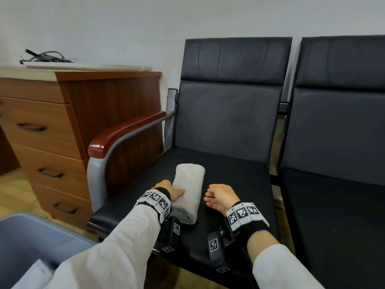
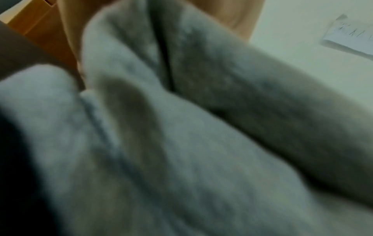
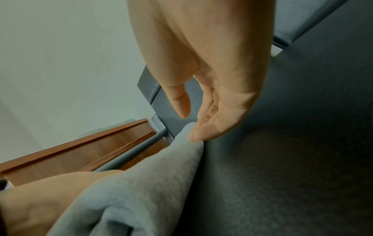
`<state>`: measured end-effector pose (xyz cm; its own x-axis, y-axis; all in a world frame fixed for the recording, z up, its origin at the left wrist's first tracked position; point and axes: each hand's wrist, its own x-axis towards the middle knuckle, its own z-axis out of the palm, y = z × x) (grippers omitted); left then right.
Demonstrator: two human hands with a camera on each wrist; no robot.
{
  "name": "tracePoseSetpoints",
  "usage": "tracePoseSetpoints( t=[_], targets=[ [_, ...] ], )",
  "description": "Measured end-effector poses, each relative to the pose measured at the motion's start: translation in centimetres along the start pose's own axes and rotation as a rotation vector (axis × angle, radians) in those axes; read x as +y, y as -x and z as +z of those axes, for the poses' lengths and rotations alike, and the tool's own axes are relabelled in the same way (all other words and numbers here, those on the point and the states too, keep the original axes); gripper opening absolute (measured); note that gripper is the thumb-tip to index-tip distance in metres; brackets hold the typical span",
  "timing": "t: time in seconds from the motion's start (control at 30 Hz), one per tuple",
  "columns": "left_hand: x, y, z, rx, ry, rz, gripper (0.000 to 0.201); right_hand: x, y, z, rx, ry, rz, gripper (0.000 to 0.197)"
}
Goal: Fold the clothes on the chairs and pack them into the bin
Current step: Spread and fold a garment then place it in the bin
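Note:
A folded grey garment (image 1: 189,184) lies lengthwise on the black seat of the left chair (image 1: 239,180). My left hand (image 1: 175,192) holds its near left side, thumb laid over the top and fingers hidden behind the fold. The left wrist view is blurred and filled by the grey cloth (image 2: 201,143). My right hand (image 1: 218,196) hovers open just right of the garment, fingers relaxed. In the right wrist view its fingertips (image 3: 198,134) sit right at the cloth's edge (image 3: 151,183). The blue-grey bin (image 1: 31,232) stands on the floor at lower left.
A wood-topped armrest (image 1: 125,132) bounds the seat on the left, with a wooden drawer cabinet (image 1: 52,142) beyond it. A second black chair (image 1: 337,205) stands to the right. Something pale lies in the bin (image 1: 35,274).

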<state>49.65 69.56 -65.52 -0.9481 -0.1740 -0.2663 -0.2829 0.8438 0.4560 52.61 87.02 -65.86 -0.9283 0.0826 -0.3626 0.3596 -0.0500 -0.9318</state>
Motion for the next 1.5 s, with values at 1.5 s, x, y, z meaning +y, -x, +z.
tracePoseSetpoints(
  t=[1.5],
  targets=[
    [-43.1, 13.3, -14.8, 0.277, 0.791, -0.336, 0.022, 5.0, 10.6, 33.1, -0.498, 0.727, -0.429, 0.027]
  ],
)
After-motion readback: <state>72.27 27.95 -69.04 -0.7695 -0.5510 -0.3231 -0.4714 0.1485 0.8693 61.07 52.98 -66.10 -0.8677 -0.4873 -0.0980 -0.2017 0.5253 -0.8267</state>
